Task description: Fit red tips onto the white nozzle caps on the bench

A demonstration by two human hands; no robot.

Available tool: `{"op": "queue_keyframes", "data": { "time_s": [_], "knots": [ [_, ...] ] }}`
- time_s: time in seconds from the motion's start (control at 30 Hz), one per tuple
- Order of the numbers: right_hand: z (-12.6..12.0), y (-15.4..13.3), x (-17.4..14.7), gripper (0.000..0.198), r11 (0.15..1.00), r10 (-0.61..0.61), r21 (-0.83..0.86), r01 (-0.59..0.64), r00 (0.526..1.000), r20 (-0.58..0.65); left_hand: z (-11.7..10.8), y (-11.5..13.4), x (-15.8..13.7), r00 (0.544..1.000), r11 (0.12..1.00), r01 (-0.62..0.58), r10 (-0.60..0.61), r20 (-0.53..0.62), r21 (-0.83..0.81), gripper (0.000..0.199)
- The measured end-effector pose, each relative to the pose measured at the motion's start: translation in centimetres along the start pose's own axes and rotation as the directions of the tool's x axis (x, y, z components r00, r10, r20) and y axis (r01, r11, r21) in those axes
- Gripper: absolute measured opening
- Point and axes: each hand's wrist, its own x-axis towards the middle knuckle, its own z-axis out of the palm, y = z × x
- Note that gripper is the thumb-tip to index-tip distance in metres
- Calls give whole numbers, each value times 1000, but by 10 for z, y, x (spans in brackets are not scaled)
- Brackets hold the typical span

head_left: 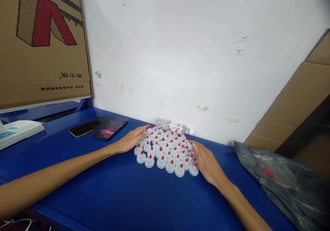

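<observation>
Several white round caps with red tips (168,149) stand upright, packed together in a cluster on the blue table. Along the cluster's left edge lies my left hand (132,139), fingers stretched out and touching or nearly touching the outer caps. At the right edge my right hand (207,158) rests with its fingers extended, its side against the caps there. Neither hand grips anything. Behind the caps, a clear plastic bottle (175,126) with a red and white label lies on its side by the wall; the caps partly hide it.
Two phones, one a dark phone (82,129), lie to the left, beside a white device (20,133). A printed cardboard box (46,62) stands back left. On the right are a grey plastic bag (283,183) and more cardboard (291,97). A white wall (167,52) bounds the table (123,196).
</observation>
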Motion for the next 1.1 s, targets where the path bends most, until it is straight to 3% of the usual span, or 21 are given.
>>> {"op": "queue_keyframes", "data": {
  "time_s": [0.27,1.1],
  "knots": [
    [0,1,0,53,1000,-25,-15,25,1000,10,-2,13,-7,996,994,-38,29,86,104,74],
    [-1,3,3,58,998,38,51,-43,994,98,-4,11,-5,987,981,-65,36,157,184,75]
  ]
}}
